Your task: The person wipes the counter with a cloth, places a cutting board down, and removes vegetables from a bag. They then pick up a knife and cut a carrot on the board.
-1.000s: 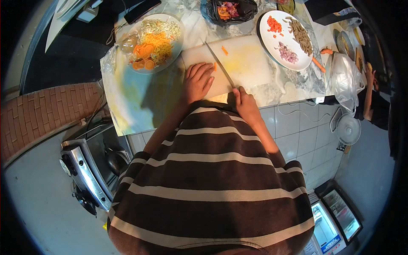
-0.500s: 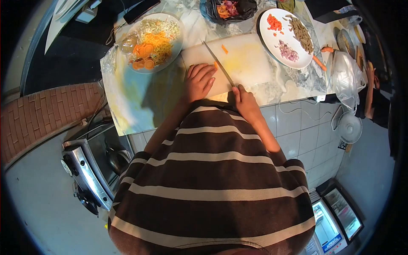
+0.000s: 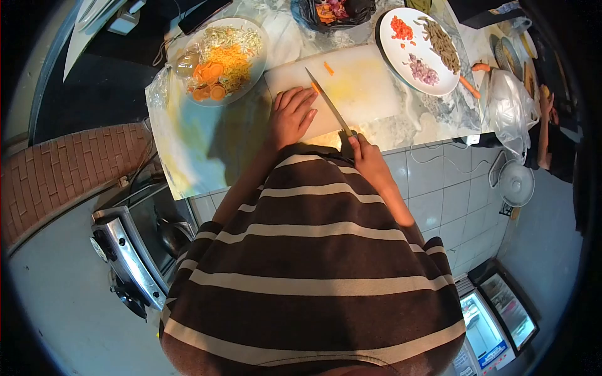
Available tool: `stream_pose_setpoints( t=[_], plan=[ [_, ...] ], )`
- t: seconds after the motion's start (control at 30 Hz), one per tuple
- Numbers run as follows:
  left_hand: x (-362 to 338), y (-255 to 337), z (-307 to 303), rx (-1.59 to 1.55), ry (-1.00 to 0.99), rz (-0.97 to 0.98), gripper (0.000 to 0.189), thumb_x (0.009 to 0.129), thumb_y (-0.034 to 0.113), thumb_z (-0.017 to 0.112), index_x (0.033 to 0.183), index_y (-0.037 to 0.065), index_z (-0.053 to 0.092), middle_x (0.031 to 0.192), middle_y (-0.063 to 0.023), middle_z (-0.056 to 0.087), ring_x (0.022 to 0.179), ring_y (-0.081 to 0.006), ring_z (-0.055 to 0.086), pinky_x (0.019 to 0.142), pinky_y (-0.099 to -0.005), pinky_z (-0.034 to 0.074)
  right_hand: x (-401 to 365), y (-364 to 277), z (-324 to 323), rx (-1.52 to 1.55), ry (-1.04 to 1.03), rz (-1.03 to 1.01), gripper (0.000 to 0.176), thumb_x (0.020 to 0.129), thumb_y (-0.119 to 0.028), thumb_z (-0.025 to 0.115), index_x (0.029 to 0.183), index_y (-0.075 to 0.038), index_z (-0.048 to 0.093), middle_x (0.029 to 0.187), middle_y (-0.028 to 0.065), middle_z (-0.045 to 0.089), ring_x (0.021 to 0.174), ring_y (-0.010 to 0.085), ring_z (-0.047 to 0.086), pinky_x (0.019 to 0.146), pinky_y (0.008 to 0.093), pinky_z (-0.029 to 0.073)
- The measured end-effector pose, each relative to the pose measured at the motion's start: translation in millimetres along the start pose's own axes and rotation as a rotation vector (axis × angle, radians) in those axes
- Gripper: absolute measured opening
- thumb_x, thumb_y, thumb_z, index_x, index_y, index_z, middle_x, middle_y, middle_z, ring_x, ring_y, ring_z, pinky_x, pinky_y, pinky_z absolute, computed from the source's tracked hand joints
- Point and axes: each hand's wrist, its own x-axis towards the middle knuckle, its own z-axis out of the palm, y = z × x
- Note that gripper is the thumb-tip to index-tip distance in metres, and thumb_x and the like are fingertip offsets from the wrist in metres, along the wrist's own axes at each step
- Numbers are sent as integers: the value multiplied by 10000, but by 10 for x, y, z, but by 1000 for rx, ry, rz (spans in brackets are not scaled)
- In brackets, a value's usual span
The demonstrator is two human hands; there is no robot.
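Note:
My left hand [image 3: 292,115] presses down on the white cutting board [image 3: 367,100] with its fingers together. An orange piece of carrot [image 3: 315,87] pokes out at its fingertips; the rest is hidden under the fingers. My right hand [image 3: 369,155] is closed round the handle of a kitchen knife [image 3: 332,104]. The blade slants across the board, its tip pointing away from me, close to the right side of the carrot piece. Farther up the board lie thin carrot sticks [image 3: 328,68].
On the left stands a plate [image 3: 259,69] with carrot slices and shredded vegetables. A white oval plate [image 3: 433,88] at right holds chopped piles. Behind the board sits a black plastic bag [image 3: 300,15]. Whole carrots [image 3: 469,88] lie by a clear bag [image 3: 506,109]. Another person's hand [image 3: 548,103] shows far right.
My right hand has drawn the knife slightly back toward me and to the right. My left hand stays on the carrot piece. The whole view has shifted a little.

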Motion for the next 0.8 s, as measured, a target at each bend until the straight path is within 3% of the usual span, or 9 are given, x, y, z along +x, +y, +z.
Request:
stream_pose_setpoints(
  t=[0.17,0.6,0.67,0.8],
  plan=[
    [-1,1,-8,3,-20,-25,386,896,216,616,1249,60,612,1289,-53,584,1227,-256,488,1029,-410,362,48,49,62,-63,92,-68,411,1034,-342,414,991,43,553,675,316,599,686,512,599,583,572,466],
    [-6,-2,-32,-2,-39,-76,424,906,252,610,1284,61,582,1342,-50,553,1264,-238,464,1048,-406,346,22,34,60,-115,71,-77,393,1035,-339,415,978,31,533,656,319,587,675,522,590,546,585,449],
    [-5,-7,-31,2,-40,-73,426,909,255,607,1287,61,579,1344,-50,552,1263,-240,465,1048,-407,346,18,12,41,-67,38,-16,368,1041,-337,420,958,3,531,685,310,581,702,523,566,567,571,395],
    [-1,5,-40,-22,-60,-83,441,914,230,596,1323,70,560,1368,-55,537,1270,-268,462,1053,-422,337,24,4,64,-76,69,-39,372,1042,-339,419,948,3,531,678,307,579,696,520,566,556,560,394]
  ],
)
